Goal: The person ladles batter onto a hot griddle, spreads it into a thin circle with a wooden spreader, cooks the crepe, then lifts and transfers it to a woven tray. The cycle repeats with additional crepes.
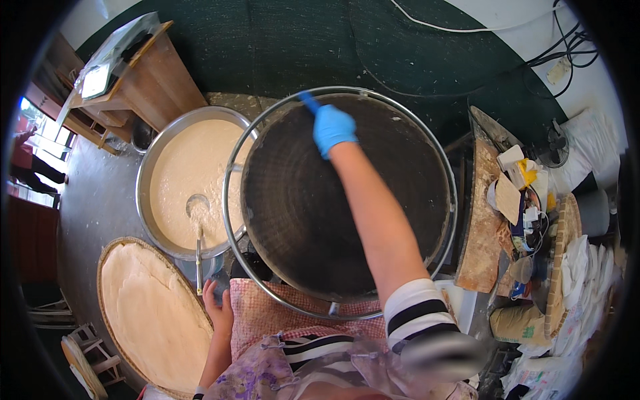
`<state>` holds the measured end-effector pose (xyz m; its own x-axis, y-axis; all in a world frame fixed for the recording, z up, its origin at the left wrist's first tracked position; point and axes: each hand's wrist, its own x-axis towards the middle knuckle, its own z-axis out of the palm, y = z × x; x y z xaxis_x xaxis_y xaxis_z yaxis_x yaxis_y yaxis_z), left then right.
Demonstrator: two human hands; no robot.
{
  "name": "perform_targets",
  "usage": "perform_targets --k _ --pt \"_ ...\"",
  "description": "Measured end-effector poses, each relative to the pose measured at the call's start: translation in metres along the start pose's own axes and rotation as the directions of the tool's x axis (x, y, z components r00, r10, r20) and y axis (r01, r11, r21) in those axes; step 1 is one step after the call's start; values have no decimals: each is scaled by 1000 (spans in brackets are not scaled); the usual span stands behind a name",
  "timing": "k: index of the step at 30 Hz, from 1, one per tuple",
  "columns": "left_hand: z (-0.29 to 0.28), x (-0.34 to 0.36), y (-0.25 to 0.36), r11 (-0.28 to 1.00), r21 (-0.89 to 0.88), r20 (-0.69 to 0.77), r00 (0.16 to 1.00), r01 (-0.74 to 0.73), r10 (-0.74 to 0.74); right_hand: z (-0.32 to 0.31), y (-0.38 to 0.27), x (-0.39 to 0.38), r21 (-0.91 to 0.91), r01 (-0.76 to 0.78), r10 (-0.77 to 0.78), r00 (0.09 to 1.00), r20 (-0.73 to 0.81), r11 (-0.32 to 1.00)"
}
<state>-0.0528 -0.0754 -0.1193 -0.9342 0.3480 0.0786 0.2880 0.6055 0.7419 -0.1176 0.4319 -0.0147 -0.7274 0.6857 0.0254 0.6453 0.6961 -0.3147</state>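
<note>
Griddle (287, 220): centre of head view, right of the batter (177, 167); if hot, could burn the bare forearm (373, 207) above.
Right hand (335, 130): gloved, gripping a blue tool (309, 101); overreaching could snag the ring (225, 193).
Left hand (219, 310): fingers spread, seemingly empty; a bump could tip the ladle (199, 260).

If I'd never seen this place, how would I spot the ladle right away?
Find the big, round, black griddle ringed by silver metal tubing. On its left sits a wide silver metal basin of creamy, pale batter. The long silver metal ladle lies there, its cup in the batter and its handle crossing the near rim toward the bare left hand: nothing else sticks out.
</note>
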Motion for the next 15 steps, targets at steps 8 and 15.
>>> perform_targets --k 8,15 --pt "9 29 1 1000 -28 9 1000 9 -9 -107 260 -109 -178 -554 538 832 -135 813" --pt "22 41 8 995 -47 41 995 -90 92 -57 184 -251 -114 -121 74 933 -352 986"
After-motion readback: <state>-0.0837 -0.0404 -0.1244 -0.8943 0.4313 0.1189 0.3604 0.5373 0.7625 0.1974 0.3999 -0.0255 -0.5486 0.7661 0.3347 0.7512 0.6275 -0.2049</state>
